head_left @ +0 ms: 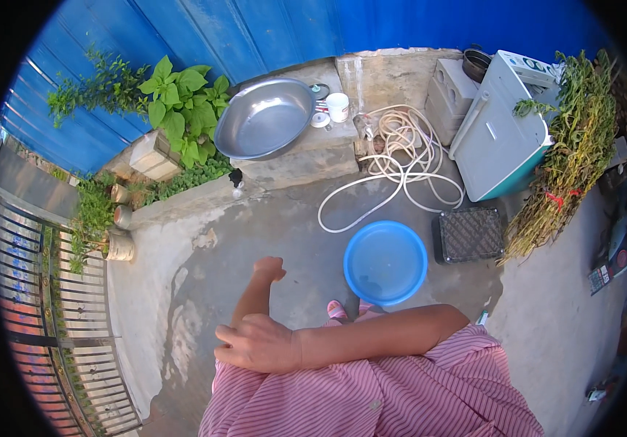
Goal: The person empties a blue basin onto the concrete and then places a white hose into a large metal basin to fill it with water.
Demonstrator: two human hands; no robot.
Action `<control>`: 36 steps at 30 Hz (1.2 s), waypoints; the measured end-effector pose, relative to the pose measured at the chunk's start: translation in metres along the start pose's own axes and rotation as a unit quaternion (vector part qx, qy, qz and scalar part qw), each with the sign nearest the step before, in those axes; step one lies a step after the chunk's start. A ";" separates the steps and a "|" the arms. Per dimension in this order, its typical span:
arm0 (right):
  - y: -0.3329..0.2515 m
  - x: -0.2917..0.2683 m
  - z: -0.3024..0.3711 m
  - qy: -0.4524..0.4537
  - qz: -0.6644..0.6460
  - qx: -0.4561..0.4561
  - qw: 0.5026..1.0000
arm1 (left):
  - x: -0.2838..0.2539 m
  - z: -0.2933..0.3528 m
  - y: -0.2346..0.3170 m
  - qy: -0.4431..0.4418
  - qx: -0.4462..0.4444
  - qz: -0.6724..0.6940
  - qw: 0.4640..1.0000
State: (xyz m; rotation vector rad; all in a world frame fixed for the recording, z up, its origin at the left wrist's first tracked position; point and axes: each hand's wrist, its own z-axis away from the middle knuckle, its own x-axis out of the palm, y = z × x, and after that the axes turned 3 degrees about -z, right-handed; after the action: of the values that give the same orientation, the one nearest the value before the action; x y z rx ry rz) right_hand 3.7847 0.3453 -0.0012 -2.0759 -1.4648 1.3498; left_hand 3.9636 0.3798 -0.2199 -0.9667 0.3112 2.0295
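Observation:
My left arm reaches forward over the wet concrete, and my left hand (pixel 269 268) is curled closed with nothing visible in it. Across my body lies my right arm; its hand (pixel 261 344) is closed at my left upper arm, on the pink striped sleeve (pixel 229 379). The fingertips of that hand are partly hidden. To the right of my left hand, a light blue plastic basin (pixel 385 262) stands on the ground with clear water in it. My feet in pink slippers (pixel 336 310) show just in front of the shirt, beside the basin.
A large metal basin (pixel 266 116) and a white tub (pixel 337 106) sit on a concrete ledge. A pale hose (pixel 401 156) lies coiled near a black crate (pixel 468 234). Further right are a white-and-teal washing machine (pixel 506 124) and dried plants (pixel 572 160). A metal gate (pixel 84 313) stands left.

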 end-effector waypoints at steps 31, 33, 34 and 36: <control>0.100 -0.046 -0.026 -0.462 -0.561 0.046 0.685 | -0.284 -0.058 -0.086 0.272 0.116 0.742 0.602; 0.133 -0.064 -0.014 -0.293 -0.614 0.076 0.729 | -0.257 -0.083 -0.080 0.200 0.141 0.666 0.704; 0.155 -0.079 -0.009 -0.211 -0.651 0.109 0.721 | -0.242 -0.095 -0.072 0.146 0.148 0.646 0.734; 0.202 -0.090 0.005 -0.035 -0.671 0.224 0.706 | -0.201 -0.117 -0.071 0.036 0.155 0.578 0.800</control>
State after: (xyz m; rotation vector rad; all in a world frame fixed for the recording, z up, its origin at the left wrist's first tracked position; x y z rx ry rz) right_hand 3.8961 0.1758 -0.0887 -0.2870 -1.7455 0.8958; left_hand 4.1498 0.2428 -0.1428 -0.6629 1.5301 2.8391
